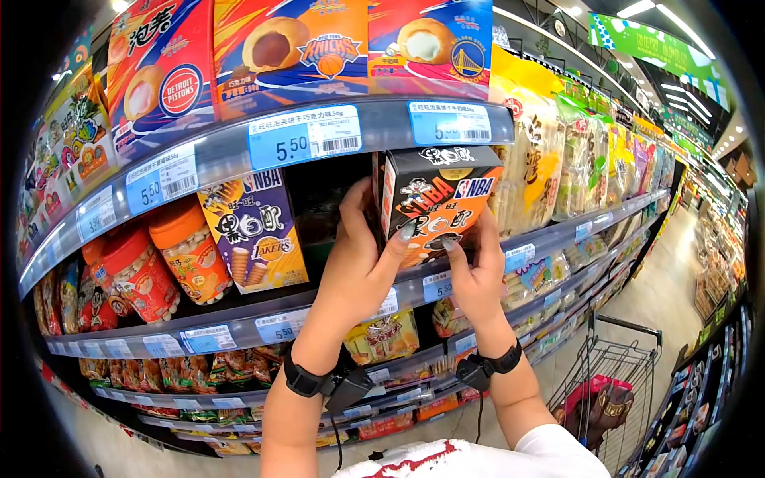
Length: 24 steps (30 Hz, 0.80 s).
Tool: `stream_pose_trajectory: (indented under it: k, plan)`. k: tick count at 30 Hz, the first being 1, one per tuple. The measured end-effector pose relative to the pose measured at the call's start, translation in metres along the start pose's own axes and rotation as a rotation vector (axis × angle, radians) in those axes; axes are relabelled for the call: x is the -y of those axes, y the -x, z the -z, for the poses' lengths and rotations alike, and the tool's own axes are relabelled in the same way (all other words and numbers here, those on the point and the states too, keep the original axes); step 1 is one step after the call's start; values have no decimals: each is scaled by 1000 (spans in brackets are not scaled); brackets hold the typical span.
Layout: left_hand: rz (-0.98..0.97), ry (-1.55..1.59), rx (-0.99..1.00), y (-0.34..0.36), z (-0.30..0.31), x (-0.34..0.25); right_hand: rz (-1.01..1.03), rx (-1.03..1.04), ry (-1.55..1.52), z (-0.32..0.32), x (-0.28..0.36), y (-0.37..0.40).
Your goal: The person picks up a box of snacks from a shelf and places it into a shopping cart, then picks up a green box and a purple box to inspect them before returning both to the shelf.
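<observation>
Between both hands is a black and orange snack box [437, 209] with NBA lettering, held tilted in front of the shelf. My left hand [368, 251] grips its left side, thumb on the lower front and fingers behind it. On the right side, my right hand [476, 259] holds the lower corner, its thumb also on the front face. Left of the hands, a purple and white snack box [251, 231] with a Lakers logo stands on the same shelf, beside a dark gap. Black straps with small devices circle both wrists.
Orange-lidded jars [191, 253] stand farther left on that shelf. Above, a shelf edge with price tags [305, 137] carries orange and blue boxes [291, 52]. Large bagged snacks [530, 135] line the right. A shopping cart [610, 382] holding a dark and red bag stands in the aisle.
</observation>
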<state>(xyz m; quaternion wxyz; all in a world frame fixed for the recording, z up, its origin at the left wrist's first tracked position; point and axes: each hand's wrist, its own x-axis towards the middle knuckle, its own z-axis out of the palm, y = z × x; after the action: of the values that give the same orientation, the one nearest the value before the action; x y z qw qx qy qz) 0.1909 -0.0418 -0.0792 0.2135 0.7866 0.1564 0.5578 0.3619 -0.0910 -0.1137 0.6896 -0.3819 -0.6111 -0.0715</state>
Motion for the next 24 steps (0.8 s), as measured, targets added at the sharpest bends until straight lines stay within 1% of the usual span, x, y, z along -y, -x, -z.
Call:
stream_pose_trajectory:
  k: [2,3,6,7,10,11,14,17,18,19,20,24]
  plan:
    - [-8,9,-11,0,0,0,19,0,58,0,-1,1]
    - [-3,-9,-3,0,0,0,-26,25,-12,-1,-1,2]
    - [13,-54,10,-2,2,0,53,3,211,-1,8,2]
    - [22,-60,9,-2,2,1,38,17,162,-3,3,4]
    - [51,-80,11,-2,2,0,88,27,184,-8,1,7]
    - [63,-86,13,-2,2,-1,133,40,211,-8,3,5]
    - [77,-132,4,-1,1,0,132,54,196,-9,1,7]
    - [60,-60,-15,-2,-3,-1,153,30,243,-11,2,7]
    - [24,-132,-40,-1,-3,-1,167,15,269,-12,2,7]
    - [-13,-205,-64,-1,-3,-1,226,-14,313,-13,-4,8]
    - [-50,-278,-88,-1,-3,0,231,-26,321,-13,-6,9]
    - [-292,-421,-297,6,-1,-4,254,-72,356,-12,-14,13]
